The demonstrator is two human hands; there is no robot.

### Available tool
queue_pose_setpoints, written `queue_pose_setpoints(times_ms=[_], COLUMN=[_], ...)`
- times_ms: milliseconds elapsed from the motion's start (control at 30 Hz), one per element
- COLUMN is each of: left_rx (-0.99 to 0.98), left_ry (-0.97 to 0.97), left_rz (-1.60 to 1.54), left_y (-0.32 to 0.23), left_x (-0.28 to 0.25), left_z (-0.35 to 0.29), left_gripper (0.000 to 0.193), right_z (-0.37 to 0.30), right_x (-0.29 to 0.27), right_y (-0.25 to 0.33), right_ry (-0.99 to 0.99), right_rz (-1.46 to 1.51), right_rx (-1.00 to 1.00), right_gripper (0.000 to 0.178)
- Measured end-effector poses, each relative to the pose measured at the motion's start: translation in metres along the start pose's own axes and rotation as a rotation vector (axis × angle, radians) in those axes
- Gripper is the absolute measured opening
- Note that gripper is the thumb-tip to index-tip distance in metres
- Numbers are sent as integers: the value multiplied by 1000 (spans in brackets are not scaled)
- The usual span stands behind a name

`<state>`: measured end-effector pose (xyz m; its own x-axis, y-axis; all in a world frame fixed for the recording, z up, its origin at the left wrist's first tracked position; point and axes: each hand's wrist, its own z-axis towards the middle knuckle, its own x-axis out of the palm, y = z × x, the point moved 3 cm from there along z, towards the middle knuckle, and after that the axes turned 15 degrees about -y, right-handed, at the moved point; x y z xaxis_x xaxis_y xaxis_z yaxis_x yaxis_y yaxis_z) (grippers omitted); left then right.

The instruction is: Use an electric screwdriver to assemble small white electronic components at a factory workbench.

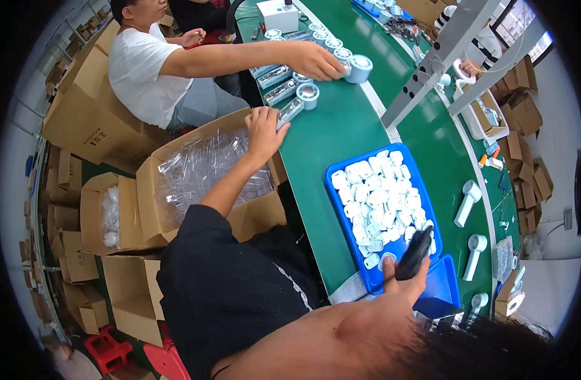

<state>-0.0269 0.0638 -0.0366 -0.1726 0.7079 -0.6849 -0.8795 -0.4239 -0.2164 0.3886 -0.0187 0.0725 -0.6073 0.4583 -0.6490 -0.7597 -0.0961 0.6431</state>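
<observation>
Head view, looking down along a green bench (328,145). With left hand (265,134), holds one pale-blue device (308,94) by its shiny handle, at the far left edge of the bench; seems clamped on it, with fingers curled. With right hand (404,282), grips firmly a black tool (415,253) above the near right part of a blue tray (369,277). Cannot tell if touching, with its tip, the white pieces (373,199) below.

Could drop the device into the large carton (257,218) just left of the bench, because of a weak grip on a smooth handle. Might also bump the co-worker's hand (319,61), just farther in the same group, by reaching without looking. Could scatter the white pieces, by sweeping the tool too low over the tray.

Now to count: one black tool, in the right hand. About eight round heads in the far left group, held device included; cannot be sure, because of overlapping. Three loose white devices (466,206) along the right side, from far to near. One blue tray, with white pieces too many for counting. One blue bin (443,282) at its near right. Three open cartons at the left, large one included. Two red stools (107,350) at the near left.
</observation>
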Motion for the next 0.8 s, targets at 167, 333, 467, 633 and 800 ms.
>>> queue_pose_setpoints(times_ms=[167, 333, 467, 633, 800], left_rx=[-58, -50, 171, 615, 532], left_ry=[-158, 799, 1328, 892, 960], left_rz=[-826, -1460, -1782, -1851, -1936], left_y=[-19, -94, -156, -211, -237], left_x=[-71, -122, -166, -176, -177], left_z=[10, -27, -77, -142, -157], left_gripper=[46, 34, 40, 45, 46], right_z=[2, -16, -45, -113, -94], right_x=[-6, -9, -26, -34, -59], right_y=[10, 36, 32, -13, -25], right_ry=[183, 263, 313, -259, -387], right_rz=[485, 767, 748, 686, 792], right_rx=[298, 450, 661, 533, 439], right_gripper=[69, 79, 82, 75, 61])
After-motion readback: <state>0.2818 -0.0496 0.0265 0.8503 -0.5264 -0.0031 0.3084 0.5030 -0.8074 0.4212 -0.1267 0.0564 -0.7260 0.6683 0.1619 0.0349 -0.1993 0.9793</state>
